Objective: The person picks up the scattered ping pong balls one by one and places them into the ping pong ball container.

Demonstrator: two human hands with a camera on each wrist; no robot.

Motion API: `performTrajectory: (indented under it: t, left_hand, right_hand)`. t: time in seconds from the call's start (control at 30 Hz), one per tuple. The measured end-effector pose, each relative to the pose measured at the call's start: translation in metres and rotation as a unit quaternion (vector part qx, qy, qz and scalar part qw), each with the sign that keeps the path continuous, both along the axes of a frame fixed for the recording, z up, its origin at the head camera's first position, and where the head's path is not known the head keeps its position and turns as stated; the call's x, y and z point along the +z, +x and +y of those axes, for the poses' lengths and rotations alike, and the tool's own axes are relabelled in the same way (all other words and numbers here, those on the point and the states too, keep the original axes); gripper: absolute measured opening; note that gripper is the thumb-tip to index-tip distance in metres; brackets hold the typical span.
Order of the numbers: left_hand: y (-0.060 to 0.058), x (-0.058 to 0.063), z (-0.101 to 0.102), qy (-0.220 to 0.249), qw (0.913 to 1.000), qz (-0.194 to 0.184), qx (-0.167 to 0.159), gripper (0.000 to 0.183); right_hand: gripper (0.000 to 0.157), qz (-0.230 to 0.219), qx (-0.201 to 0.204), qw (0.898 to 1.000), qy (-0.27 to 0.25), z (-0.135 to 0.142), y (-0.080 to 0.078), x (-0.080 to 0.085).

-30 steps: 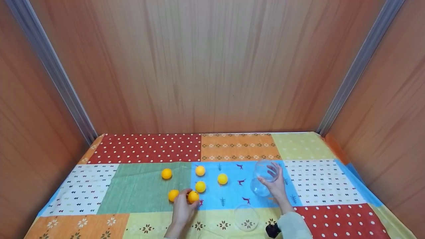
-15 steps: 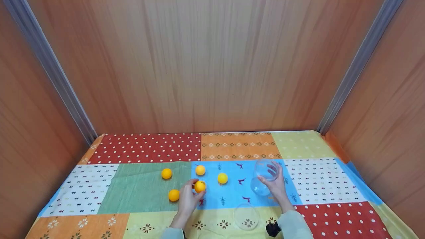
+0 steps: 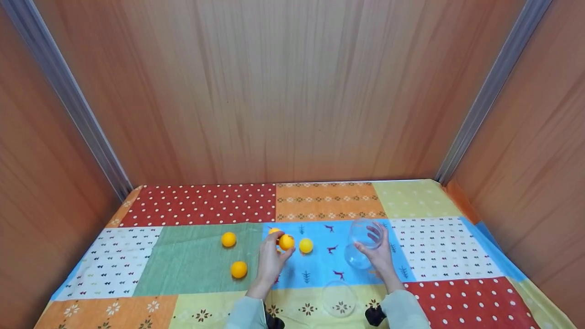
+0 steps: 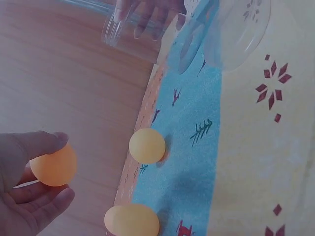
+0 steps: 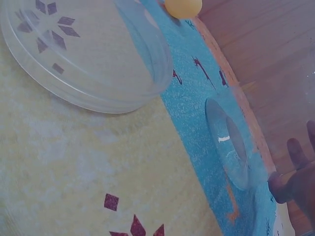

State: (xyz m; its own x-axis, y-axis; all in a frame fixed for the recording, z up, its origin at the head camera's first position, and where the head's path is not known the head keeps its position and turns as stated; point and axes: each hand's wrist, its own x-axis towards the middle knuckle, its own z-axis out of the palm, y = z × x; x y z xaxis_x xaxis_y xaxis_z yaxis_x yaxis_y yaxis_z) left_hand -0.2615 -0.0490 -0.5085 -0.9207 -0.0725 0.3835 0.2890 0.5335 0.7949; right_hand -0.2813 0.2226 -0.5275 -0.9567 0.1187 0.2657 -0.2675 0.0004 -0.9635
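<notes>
My left hand pinches an orange ping-pong ball between thumb and fingers, raised off the cloth as the left wrist view shows. Just right of it lies another ball; behind the hand, two more are partly hidden. Around the upper part of a clear plastic jar, the fingers of my right hand are wrapped. The jar stands upright on the blue patch, its mouth uncovered. A clear round lid lies on the yellow patch, nearer to me than the jar.
On the green patch to the left rest two more balls, one farther back and one nearer. A patchwork cloth covers the table. Wood-grain panels enclose the back and both sides.
With the ball in its grip, my left hand has lifted and moved right and away from me, towards the jar. My right hand, the jar and the lid have stayed in place.
</notes>
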Motion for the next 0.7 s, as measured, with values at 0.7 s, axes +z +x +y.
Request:
performTrajectory:
  t: [0.7]
  left_hand:
    - [-0.026, 0.026, 0.043, -0.010, 0.9979, -0.020, -0.061, 0.042]
  right_hand:
    - [0.078, 0.008, -0.007, 1.000, 0.003, 0.009, -0.015, -0.023]
